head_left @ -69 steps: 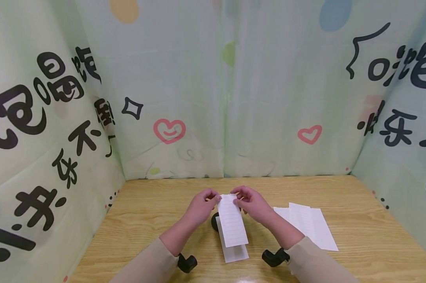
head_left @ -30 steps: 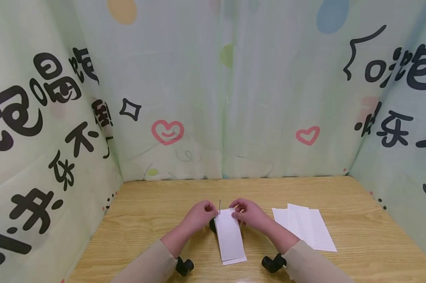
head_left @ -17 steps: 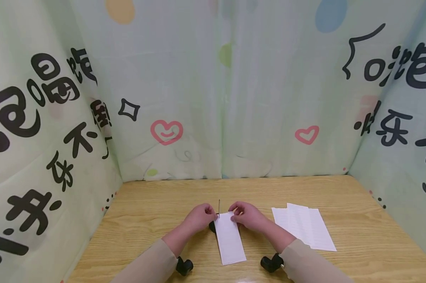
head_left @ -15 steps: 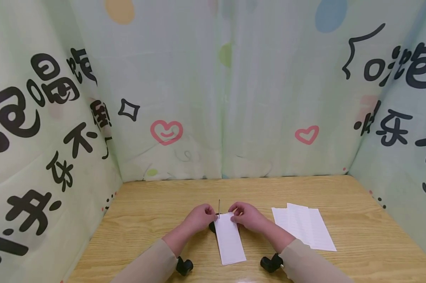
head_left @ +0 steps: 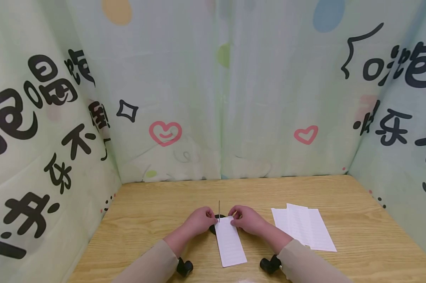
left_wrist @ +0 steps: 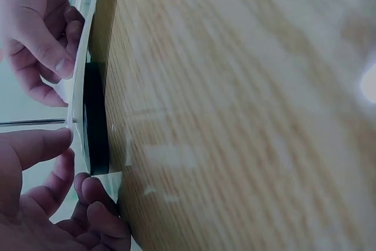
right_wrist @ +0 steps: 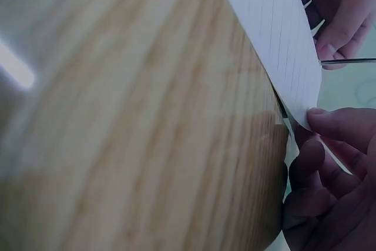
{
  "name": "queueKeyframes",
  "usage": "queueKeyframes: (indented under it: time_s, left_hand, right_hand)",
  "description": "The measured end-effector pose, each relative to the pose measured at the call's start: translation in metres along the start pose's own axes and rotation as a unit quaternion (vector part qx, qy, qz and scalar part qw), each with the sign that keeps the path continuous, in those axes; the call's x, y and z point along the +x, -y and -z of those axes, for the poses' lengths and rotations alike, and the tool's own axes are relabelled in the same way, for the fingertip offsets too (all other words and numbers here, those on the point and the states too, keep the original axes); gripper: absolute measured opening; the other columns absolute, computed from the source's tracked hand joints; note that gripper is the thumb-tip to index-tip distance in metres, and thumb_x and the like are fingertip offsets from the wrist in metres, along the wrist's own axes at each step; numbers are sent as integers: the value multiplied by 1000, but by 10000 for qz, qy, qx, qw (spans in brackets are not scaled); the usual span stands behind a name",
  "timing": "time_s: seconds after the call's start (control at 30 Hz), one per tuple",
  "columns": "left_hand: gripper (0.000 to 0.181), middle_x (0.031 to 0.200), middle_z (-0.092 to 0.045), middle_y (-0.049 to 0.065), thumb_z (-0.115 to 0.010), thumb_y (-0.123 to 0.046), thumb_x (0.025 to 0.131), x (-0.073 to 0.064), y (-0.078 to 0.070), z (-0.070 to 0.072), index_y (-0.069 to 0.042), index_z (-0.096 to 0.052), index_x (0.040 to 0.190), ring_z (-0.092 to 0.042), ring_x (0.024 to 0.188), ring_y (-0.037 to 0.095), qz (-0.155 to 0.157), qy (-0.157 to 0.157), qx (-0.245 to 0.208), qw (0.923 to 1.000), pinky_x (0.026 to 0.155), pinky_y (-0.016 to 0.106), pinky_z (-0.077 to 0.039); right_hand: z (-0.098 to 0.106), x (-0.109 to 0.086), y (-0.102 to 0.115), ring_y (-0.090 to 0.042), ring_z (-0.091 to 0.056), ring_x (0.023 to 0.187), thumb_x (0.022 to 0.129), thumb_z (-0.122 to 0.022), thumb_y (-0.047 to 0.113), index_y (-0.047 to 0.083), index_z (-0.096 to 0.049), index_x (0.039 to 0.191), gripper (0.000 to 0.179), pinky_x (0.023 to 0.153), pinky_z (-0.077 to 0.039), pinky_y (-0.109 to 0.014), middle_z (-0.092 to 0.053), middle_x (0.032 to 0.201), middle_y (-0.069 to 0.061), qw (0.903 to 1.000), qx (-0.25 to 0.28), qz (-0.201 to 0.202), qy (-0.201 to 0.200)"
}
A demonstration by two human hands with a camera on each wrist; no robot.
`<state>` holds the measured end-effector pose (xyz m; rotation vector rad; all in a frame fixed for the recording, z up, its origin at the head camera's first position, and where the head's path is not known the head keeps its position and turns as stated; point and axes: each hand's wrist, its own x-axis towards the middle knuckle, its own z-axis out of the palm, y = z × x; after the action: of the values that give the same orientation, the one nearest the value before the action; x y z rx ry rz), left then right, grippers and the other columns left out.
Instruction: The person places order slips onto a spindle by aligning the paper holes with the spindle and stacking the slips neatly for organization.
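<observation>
A narrow slip of lined white paper [head_left: 231,243] lies between my hands, its top edge at a bill spike. The spike's thin metal pin [head_left: 219,208] stands up through the paper near its top left corner. Its round black base [left_wrist: 96,127] sits on the table, partly hidden by the slip in the head view. My left hand [head_left: 200,220] pinches the paper's top left corner, right beside the pin. At the top right corner, my right hand [head_left: 247,218] pinches the paper between thumb and fingers. In the right wrist view the slip [right_wrist: 285,39] slopes down toward the wood.
Several overlapping white sheets [head_left: 305,228] lie on the wooden table [head_left: 156,204] to the right of my right forearm. Printed curtains [head_left: 184,86] hang behind the table and along both sides. Black wrist mounts [head_left: 184,267] stick out below the sleeves.
The slip was held up over the spike with another sheet showing underneath. Both hands have lowered it toward the base, and the pin now sticks out above it.
</observation>
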<state>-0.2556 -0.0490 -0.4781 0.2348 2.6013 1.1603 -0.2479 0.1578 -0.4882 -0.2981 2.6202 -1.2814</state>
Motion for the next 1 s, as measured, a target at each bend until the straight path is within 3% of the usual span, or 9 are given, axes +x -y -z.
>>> queueKeyframes:
  time_s: [0.57,1.0]
  left_hand:
    - [18,73,-53,4,-72,-17,91,-1,-2,-2,-10,-58,82,-49,66,20,-73,-28,298,9995,58,31,-37]
    - [27,88,-57,5,-77,-20,87,-3,5,-2,-9,-59,103,-53,80,22,96,-103,153,9998,71,37,-45]
  right_hand:
    - [-3,0,2,-17,-50,71,88,-72,6,11,-65,100,15,64,-42,-31,-54,81,-2,9994,-325,-125,-62]
    - [0,1,-2,-18,-52,73,89,-72,9,11,-64,105,18,65,-43,-31,-56,84,-3,9996,-185,-161,-131]
